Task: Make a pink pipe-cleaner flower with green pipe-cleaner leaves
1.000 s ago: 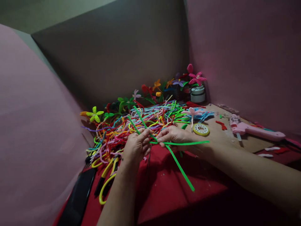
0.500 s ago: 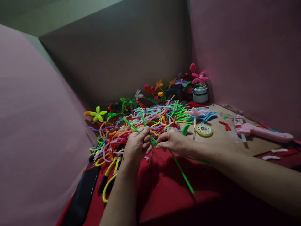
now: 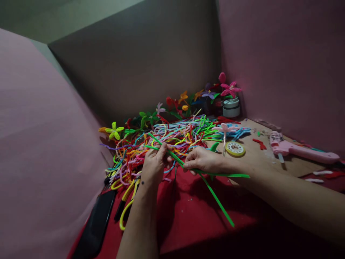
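Two bright green pipe cleaners (image 3: 217, 199) run between my hands, lying together in the middle and splaying apart at both ends. My left hand (image 3: 156, 158) pinches them near their far ends, which poke out beyond the thumb. Closed on the same stems, my right hand (image 3: 198, 160) grips them a little to the right. One loose end slants down over the red cloth, and the other passes beneath my right wrist. Behind my hands lies a tangled heap of many-coloured pipe cleaners (image 3: 172, 135). A green fuzzy leaf (image 3: 214, 146) shows just past my right hand.
On the board at right are a pink glue gun (image 3: 304, 149), a round yellow-rimmed dial (image 3: 235, 149) and a pale pink flower (image 3: 224, 128). Yellow-handled pliers (image 3: 126, 196) and a black phone-like slab (image 3: 94, 223) lie at left. Finished fuzzy flowers (image 3: 114, 130) line the back wall.
The green stems have turned between my hands: their far ends now cross differently, and one tail has swung up across my right wrist. My right hand has shifted slightly right.
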### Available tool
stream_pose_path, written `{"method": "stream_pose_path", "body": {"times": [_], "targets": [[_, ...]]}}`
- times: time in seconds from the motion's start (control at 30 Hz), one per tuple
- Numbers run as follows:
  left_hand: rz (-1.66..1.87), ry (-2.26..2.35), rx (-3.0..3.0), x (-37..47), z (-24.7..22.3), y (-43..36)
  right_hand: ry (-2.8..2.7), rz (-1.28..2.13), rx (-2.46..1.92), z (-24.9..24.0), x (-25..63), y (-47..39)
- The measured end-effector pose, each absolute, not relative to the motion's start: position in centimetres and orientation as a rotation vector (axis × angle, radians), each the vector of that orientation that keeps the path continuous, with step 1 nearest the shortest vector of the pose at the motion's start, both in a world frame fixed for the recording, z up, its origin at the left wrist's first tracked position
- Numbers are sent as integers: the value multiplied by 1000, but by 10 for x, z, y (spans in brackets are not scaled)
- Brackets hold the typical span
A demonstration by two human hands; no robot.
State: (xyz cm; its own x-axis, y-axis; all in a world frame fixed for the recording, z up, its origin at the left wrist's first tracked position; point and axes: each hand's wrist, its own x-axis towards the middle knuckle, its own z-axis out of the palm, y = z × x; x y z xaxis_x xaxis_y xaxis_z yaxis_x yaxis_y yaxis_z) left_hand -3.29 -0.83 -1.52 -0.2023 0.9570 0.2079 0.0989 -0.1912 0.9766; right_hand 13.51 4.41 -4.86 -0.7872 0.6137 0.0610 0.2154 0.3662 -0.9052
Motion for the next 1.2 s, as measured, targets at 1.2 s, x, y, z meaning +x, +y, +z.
{"method": "stream_pose_path", "body": {"times": [1.2], "targets": [[1238,1021,1158,-12,-22,-10,-1200,2257,-314,-40,129,40]]}}
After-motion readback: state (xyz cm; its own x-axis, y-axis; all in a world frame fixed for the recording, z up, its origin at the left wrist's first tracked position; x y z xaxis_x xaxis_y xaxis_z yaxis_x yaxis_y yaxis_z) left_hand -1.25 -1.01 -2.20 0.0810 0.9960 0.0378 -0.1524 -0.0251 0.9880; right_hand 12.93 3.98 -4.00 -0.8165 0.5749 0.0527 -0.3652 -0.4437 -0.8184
